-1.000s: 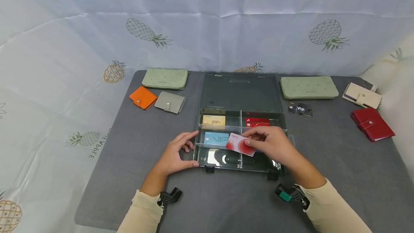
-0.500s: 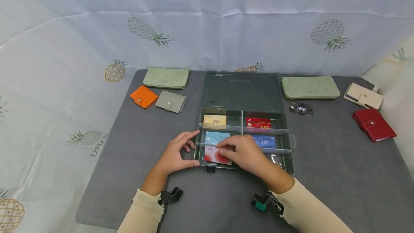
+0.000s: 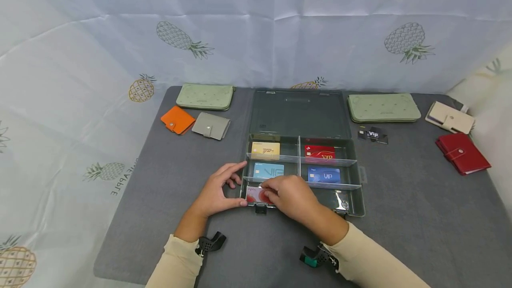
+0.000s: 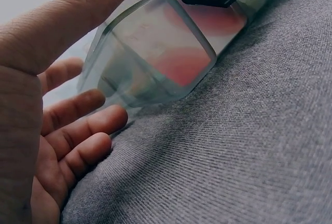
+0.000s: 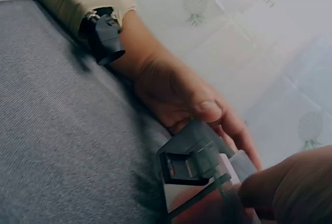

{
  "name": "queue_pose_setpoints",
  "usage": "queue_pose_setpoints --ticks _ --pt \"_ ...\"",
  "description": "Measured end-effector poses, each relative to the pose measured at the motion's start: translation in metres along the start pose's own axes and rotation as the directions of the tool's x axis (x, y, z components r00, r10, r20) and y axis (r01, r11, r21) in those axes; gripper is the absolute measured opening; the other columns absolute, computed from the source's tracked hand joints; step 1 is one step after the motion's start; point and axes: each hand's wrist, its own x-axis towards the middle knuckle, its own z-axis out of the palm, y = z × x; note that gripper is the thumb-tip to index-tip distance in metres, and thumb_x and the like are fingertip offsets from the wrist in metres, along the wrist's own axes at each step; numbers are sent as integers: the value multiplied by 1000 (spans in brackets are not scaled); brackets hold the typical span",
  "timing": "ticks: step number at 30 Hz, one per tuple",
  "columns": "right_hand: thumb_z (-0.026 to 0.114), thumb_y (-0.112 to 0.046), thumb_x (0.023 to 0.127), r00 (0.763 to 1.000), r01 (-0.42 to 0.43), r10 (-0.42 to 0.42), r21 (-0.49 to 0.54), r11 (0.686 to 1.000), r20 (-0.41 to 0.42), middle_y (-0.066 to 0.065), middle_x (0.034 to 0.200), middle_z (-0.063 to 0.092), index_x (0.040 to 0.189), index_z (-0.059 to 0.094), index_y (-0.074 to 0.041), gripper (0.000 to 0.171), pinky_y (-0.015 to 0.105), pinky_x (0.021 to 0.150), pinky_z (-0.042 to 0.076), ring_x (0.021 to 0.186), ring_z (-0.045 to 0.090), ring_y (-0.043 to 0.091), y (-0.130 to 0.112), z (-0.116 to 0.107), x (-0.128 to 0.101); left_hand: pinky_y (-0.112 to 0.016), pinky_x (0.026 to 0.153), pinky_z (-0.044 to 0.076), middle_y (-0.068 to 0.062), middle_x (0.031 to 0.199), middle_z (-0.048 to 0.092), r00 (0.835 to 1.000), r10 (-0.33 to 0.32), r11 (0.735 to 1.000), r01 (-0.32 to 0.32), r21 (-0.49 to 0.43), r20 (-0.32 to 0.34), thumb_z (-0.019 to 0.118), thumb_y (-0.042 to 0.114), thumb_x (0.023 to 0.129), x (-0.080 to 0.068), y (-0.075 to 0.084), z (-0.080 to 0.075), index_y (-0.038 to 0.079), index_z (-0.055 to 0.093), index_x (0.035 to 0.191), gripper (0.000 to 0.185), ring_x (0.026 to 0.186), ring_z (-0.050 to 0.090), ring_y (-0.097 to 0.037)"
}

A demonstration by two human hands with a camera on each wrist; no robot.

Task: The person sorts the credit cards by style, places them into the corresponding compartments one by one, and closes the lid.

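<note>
A clear grey compartment box (image 3: 356,199) lies open on the grey mat. My right hand (image 3: 290,197) pinches a pink-and-red card (image 3: 256,194) down in the box's front left compartment. My left hand (image 3: 218,192) holds the front left corner, with the thumb along the front wall and the index finger up the left side. The left wrist view shows that corner (image 4: 155,53) between my thumb and curled fingers (image 4: 78,130), with the card's red showing through the wall. In the right wrist view the card (image 5: 192,203) sits behind the black latch (image 5: 181,169).
Other compartments hold a gold card (image 3: 265,150), a red VIP card (image 3: 319,152), a light blue card (image 3: 268,171) and a blue VIP card (image 3: 324,175). Green (image 3: 205,97), orange (image 3: 177,120) and grey (image 3: 210,126) wallets lie left. Green (image 3: 383,107), beige (image 3: 449,118) and red (image 3: 462,153) wallets and a black card (image 3: 373,135) lie right.
My right hand has carried the pink card from above the box's middle down and left into the front left compartment. The left hand has stayed at the corner.
</note>
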Motion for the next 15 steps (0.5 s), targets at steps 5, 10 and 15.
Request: queue_pose_setpoints --ticks 5,10,15 --pt "90 -18 89 997 68 -66 48 997 -50 -1 105 81 112 84 -12 25 38 85 62 97 77 13 5 3 -7 -33 79 55 -9 137 62 1000 -4 1000 4 8 1 101 24 74 0 -1 0 11 55 157 96 96 65 -22" --pt "91 -16 88 994 79 -64 194 978 -85 3 112 80 122 81 -10 36 30 75 60 86 73 11 10 1 -13 -33 79 55 -10 137 62 1000 1 1000 -1 17 -1 100 29 75 0 -1 0 10 55 157 96 96 65 -22" --pt "91 -13 87 997 10 19 380 925 -73 5 113 78 130 77 -8 45 26 69 58 76 70 5 13 -7 -16 -33 79 56 -11 138 62 1000 10 1000 -10 16 -6 92 55 81 0 -1 0 11 55 157 96 97 66 -22"
